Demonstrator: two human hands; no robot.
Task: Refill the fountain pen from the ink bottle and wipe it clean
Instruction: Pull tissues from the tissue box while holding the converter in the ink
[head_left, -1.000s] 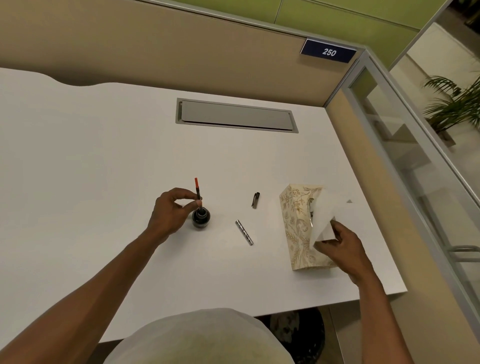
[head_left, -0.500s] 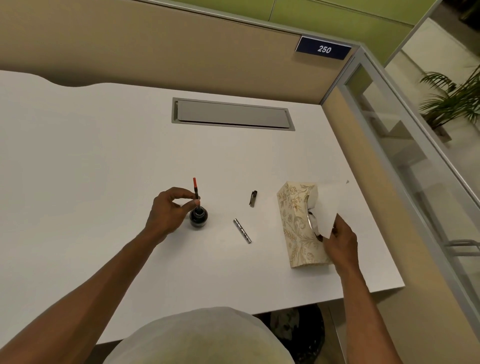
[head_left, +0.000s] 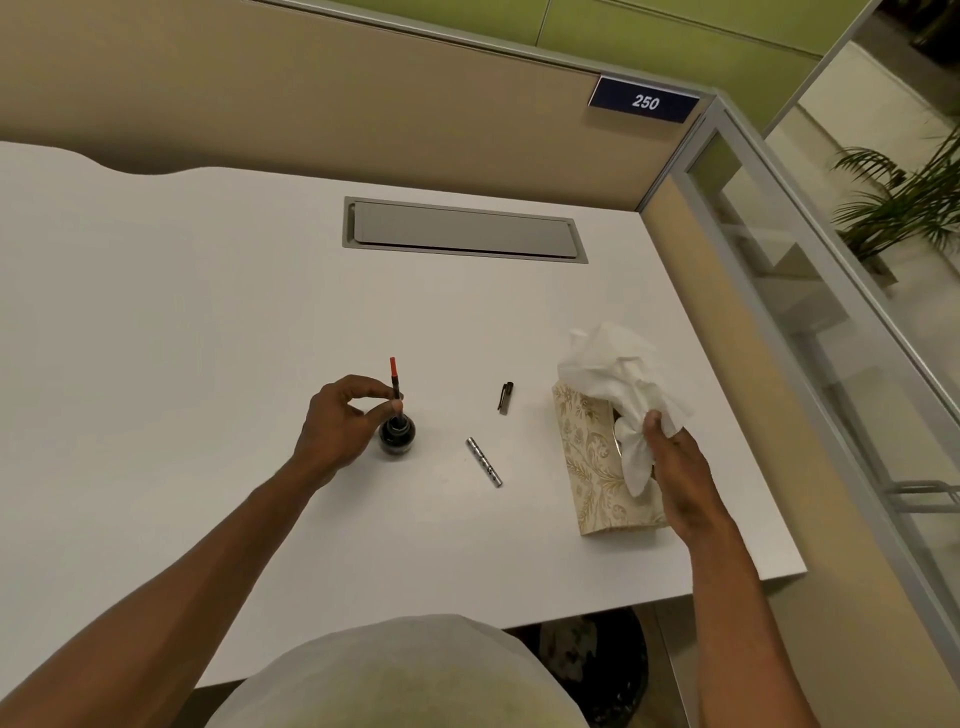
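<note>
Since the white desk (head_left: 208, 338) is smooth and bare around the work, anything round can roll on it, so that's my first worry. Biggest loose thing is the floral tissue box (head_left: 592, 467) at the right side: cardboard, light, and I'd guess it slides if tugged. My right hand (head_left: 675, 478) pinches a crumpled tissue (head_left: 618, 374) that's partly out of the box; soft, floppy stuff, best bunched in the fingers so it makes a pad for wiping. Left hand (head_left: 337, 431) holds the inner pen section (head_left: 396, 389) between thumb and fingertips, upright, red end up, lower end down in the mouth of the ink bottle (head_left: 397, 435). That bottle looks like glass, squat and probably steady, but nothing is bracing it, so a sideways nudge could tip ink out. The pen part is thin, stiff and likely slick once wet; grip it mid-body, well above the inky tip. The silver barrel (head_left: 484, 461) and the dark cap (head_left: 505, 397) lie between bottle and box, apart from each other.
</note>
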